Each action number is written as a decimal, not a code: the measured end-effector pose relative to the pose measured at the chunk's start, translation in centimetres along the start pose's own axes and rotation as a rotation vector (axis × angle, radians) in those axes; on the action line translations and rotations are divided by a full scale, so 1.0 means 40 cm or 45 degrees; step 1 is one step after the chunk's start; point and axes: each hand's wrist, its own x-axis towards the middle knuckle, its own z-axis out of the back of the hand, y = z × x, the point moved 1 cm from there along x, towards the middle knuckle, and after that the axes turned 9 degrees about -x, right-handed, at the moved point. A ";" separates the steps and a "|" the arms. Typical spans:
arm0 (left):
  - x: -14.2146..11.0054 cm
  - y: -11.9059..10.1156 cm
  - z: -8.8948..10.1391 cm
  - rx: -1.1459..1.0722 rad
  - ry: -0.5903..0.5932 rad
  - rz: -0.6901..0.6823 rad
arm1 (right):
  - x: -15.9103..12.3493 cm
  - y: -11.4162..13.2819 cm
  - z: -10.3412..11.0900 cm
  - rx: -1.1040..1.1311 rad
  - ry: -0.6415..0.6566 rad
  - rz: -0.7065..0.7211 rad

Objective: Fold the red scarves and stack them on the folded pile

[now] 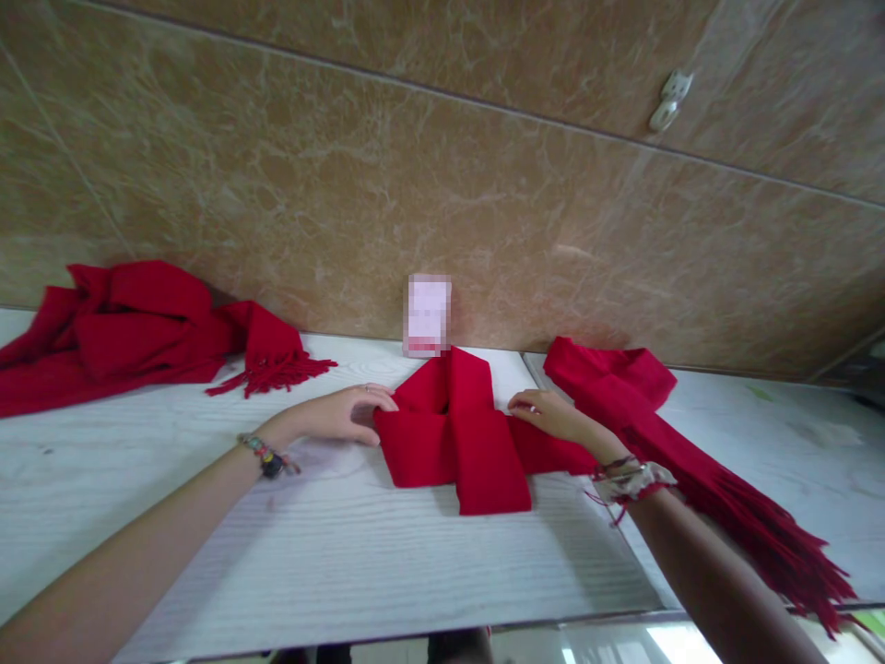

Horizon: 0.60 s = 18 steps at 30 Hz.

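A red scarf [488, 461] lies folded in crossing bands on the white table, with a loop at its far side. My left hand [346, 412] is at its left edge, thumb and fingers curved round the fold and touching the cloth. From the right, my right hand [549, 415] lies over the band that runs sideways, its fingers bent onto the fabric. Part of that band is hidden under my right hand and wrist. Past my right wrist, a long red scarf length [664, 443] stretches to the near right and ends in fringe; whether it joins the folded piece is hidden.
Another red scarf [145, 323] lies bunched at the left with its fringe toward the middle. A pale card [429, 314], blurred out, leans on the brown tiled wall [332, 184] behind the table [332, 553]. A white fitting [670, 100] is on the wall.
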 end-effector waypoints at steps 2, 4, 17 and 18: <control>0.004 0.001 -0.011 0.044 -0.055 0.075 | -0.016 0.004 -0.007 0.084 -0.024 0.024; 0.012 0.009 -0.016 0.167 -0.100 0.137 | -0.032 0.008 -0.015 0.127 -0.052 0.055; 0.017 -0.065 -0.072 0.854 -0.327 -0.067 | 0.050 0.058 0.006 0.274 -0.246 -0.192; 0.017 -0.081 -0.086 0.830 -0.257 -0.090 | 0.059 0.065 0.007 0.347 -0.226 -0.290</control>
